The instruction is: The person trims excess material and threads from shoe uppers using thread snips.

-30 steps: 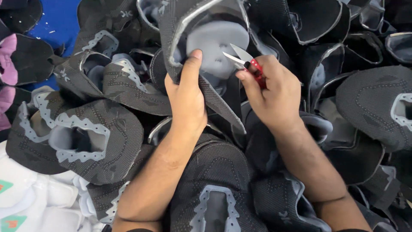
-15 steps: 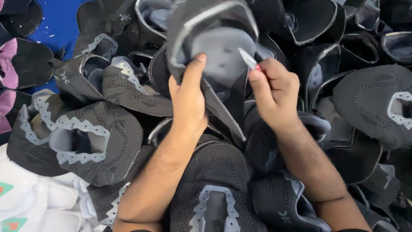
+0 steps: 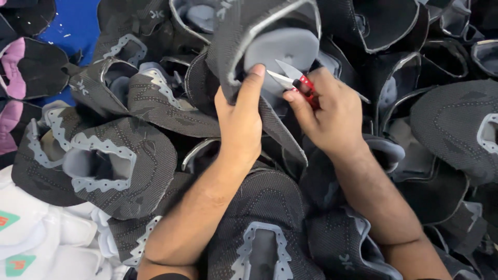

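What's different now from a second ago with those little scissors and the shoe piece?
The right hand drew the red-handled snips back from the edge of the grey lining and brought them in again; their blades now point at the left hand's thumb. The left hand lifted the black shoe upper slightly. Both grips and the pile around them stayed as they were.
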